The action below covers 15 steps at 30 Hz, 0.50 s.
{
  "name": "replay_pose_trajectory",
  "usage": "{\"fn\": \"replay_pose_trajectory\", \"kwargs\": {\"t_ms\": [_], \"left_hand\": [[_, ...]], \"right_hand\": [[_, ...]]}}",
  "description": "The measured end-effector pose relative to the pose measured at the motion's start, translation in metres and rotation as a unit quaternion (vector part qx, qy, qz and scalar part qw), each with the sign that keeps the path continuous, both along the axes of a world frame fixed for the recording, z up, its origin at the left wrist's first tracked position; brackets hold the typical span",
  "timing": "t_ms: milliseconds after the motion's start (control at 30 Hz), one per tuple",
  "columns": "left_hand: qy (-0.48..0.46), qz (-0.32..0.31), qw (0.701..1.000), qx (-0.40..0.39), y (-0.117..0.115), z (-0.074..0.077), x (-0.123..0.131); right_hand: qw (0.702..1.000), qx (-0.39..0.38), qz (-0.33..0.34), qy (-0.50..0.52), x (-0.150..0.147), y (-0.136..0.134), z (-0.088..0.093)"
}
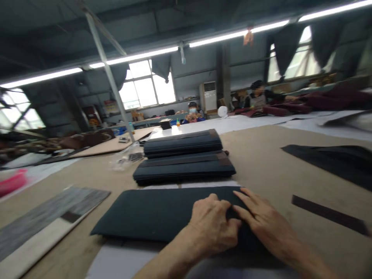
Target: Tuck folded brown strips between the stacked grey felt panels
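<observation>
Tan tabletop (261,155): two folded dark stacks (183,170), centre of frame, seemingly done; dark cloth (145,213), lower centre, seemingly unfinished, left hand (213,223) curled on it, pinch unclear, right hand (261,215) spread over it.

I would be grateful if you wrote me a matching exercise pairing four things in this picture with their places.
Things:
1. Dark fabric stack
2. Dark strip
3. Pink item
4. White cabinet

Places:
A. In the background
B. Under the left hand and the right hand
C. At the picture's left edge
D. To the right of the right hand

Right pairs: 1-B, 2-D, 3-C, 4-A.
</observation>
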State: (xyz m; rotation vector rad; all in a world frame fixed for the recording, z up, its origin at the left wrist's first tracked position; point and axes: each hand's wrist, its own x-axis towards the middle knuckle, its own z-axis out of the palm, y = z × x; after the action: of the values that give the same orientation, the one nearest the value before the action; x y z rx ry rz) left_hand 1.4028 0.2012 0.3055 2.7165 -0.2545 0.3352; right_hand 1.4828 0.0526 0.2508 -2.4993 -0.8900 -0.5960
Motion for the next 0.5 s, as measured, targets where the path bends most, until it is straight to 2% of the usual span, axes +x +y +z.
{"fn": "replay_pose_trajectory", "kwargs": {"t_ms": [100,200,267,333,367,433,500], "left_hand": [[-0.028,0.064,0.997,0.017,0.035,0.009,-0.008],[-0.06,0.213,0.973,0.068,0.104,0.009,-0.028],[-0.049,0.285,0.954,0.078,0.151,0.004,-0.049],[-0.031,0.314,0.945,0.086,0.179,-0.002,-0.07],[-0.021,0.313,0.945,0.088,0.181,-0.005,-0.078],[-0.012,0.276,0.957,0.09,0.163,-0.008,-0.087],[-0.037,0.166,0.981,0.097,0.124,-0.009,-0.089]], "right_hand": [[0.995,0.05,0.009,-0.089,0.035,-0.01,-0.033],[0.973,0.044,0.12,-0.193,0.069,-0.018,-0.063],[0.965,0.045,0.155,-0.205,0.079,-0.02,-0.072],[0.969,0.052,0.163,-0.179,0.078,-0.02,-0.068],[0.972,0.063,0.158,-0.163,0.075,-0.019,-0.064],[0.978,0.08,0.143,-0.13,0.066,-0.016,-0.052],[0.983,0.075,0.136,-0.101,0.059,-0.015,-0.043]]}}
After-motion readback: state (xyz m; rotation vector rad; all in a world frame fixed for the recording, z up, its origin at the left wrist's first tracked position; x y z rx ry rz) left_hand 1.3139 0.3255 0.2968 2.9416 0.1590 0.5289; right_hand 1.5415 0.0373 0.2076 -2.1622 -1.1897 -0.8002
